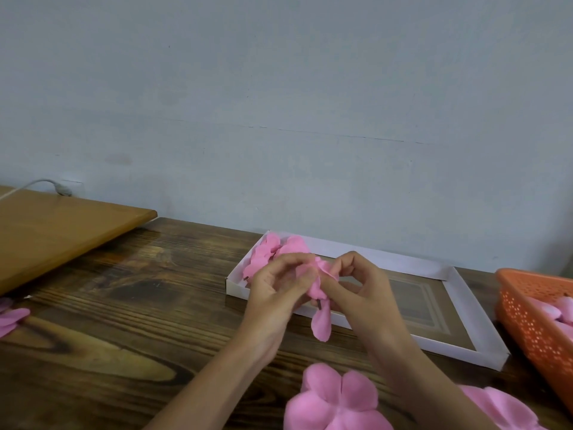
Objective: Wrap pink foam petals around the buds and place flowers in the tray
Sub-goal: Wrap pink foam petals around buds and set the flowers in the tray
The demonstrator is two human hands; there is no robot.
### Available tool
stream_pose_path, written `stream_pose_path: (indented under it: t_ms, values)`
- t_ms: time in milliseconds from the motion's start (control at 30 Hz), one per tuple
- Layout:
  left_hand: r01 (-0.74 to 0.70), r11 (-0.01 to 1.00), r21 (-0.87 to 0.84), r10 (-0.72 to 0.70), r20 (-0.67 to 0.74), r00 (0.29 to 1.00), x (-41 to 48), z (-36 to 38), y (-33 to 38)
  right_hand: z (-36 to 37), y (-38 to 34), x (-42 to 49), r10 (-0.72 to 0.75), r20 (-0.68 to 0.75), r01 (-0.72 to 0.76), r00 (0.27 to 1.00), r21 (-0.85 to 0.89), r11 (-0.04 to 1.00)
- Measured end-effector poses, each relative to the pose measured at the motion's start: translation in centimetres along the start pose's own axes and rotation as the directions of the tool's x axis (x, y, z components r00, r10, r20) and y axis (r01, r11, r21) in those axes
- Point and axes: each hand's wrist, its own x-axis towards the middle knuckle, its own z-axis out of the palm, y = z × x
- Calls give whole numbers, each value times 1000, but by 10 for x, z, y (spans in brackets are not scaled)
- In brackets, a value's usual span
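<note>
**Both hands on one flower, just in front of the tray**

We've got the half-wrapped flower (317,285) held above the table (124,305), at the near-left edge of the white tray (459,293). L hand (276,293) grips it from the left, fingers curled round the pink foam. R hand (366,293) pinches it from the right w/ thumb and forefinger, other fingers curled. One loose petal (322,325) hangs down below the grip, and a short dark stem end (319,306) pokes out beside it.

In the tray's far-left corner we see a small heap of pink flowers (273,252); a dark stem tip shows at its near edge. We can't tell how many there are.

Near us, a flat pink petal cut-out (335,398) lies on the table btwn the forearms, and another (502,408) sits to the R, partly hidden by the R arm. More pink foam (11,318) lies at the far L edge.

An orange perforated basket (533,318) stands just R of the tray w/ pink pieces (558,308) inside. A lighter wooden board (62,231) overlaps the table at back L, w/ a white cable (46,183) above it.
</note>
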Motion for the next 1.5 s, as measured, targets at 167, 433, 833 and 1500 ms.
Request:
stream_pose_path:
  t_ms: [167, 433, 833, 1500]
  values:
    - [197, 971, -138, -183, 107, 977, -6, 11, 4, 6, 0, -5, -23, -2, 23, 1000, 25, 999]
    - [226, 945, -235, -170, 237, 957, -9, 14, 5, 10, -2, -13, -370, -120, 249, 921, -548, 798]
    - [121, 991, -58, -109, 182, 977, -4, 10, 2, 1, -12, -7, -317, -10, 248, 948, -602, 759]
    - [34, 971, 237, -95, 251, 963, -6, 3, 1, -11, -19, 4, -139, 141, 195, 980, -553, 810]
